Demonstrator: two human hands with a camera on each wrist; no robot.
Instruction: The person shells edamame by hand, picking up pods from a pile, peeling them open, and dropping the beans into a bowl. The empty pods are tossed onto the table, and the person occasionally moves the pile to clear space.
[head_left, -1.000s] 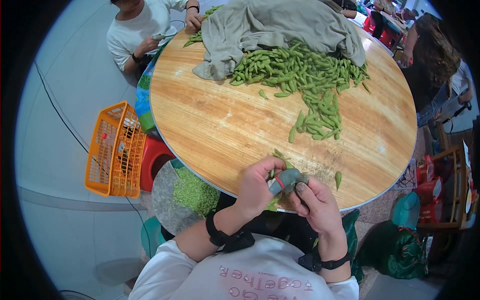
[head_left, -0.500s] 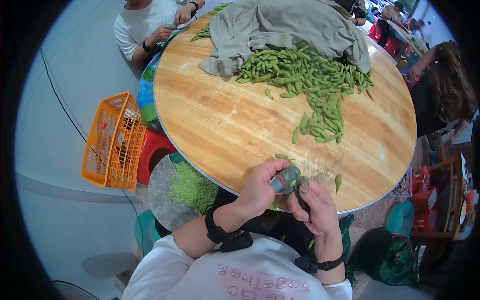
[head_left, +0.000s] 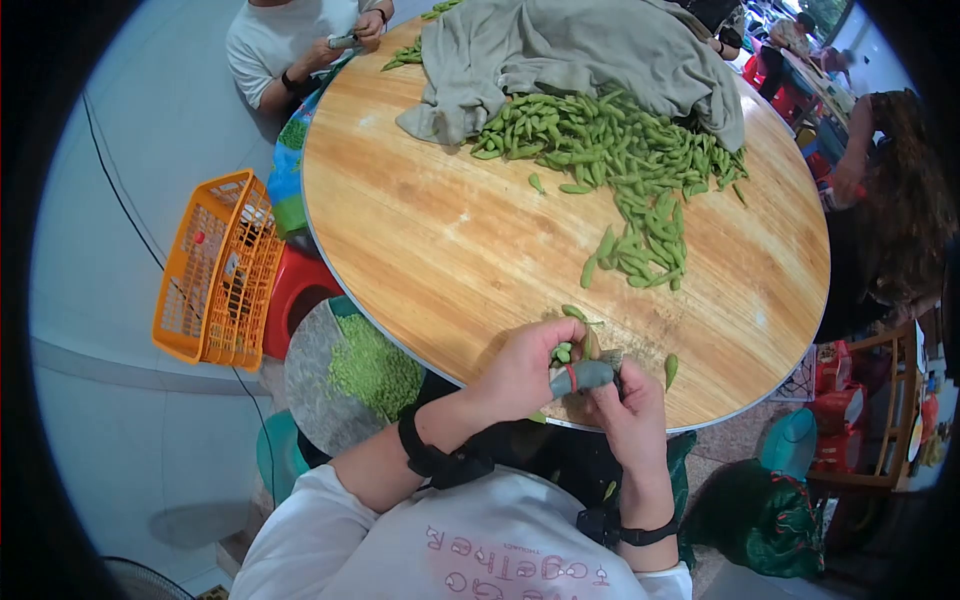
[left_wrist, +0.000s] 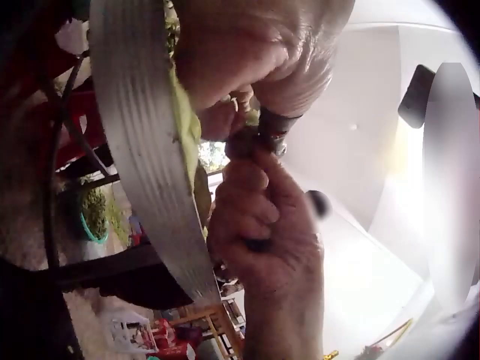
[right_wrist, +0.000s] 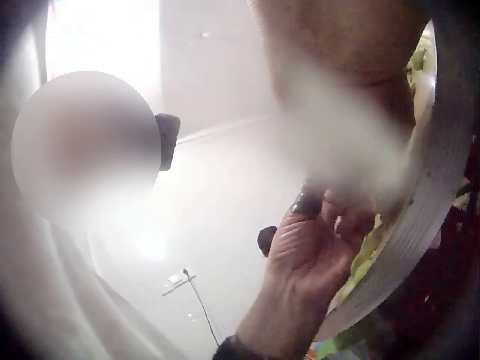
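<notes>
In the head view my left hand (head_left: 522, 372) holds a green edamame pod (head_left: 588, 344) at the near table edge, with paler green pieces (head_left: 562, 352) by its fingers. A grey rubber cover (head_left: 585, 376) with a red band sits on its thumb, pointing toward my right hand (head_left: 637, 408). The right fingers are curled and meet the tip of that cover, round a small dark object (head_left: 621, 372) whose kind I cannot tell. In the left wrist view the right hand (left_wrist: 262, 225) is plainly curled; in the right wrist view a blur hides much of the contact.
A pile of edamame pods (head_left: 600, 140) lies partly under a grey cloth (head_left: 590, 50) on the round wooden table (head_left: 440, 250). Left of me stands a plastic-lined container (head_left: 312, 385) of shelled beans (head_left: 375, 368), near a red stool (head_left: 292, 285) and an orange basket (head_left: 190, 290). Another person (head_left: 290, 50) sits across.
The left thumb cover has swung from pointing up to lying toward the right hand. The right hand has shifted slightly and its dark object shows less. A pod now shows upright by the left fingers.
</notes>
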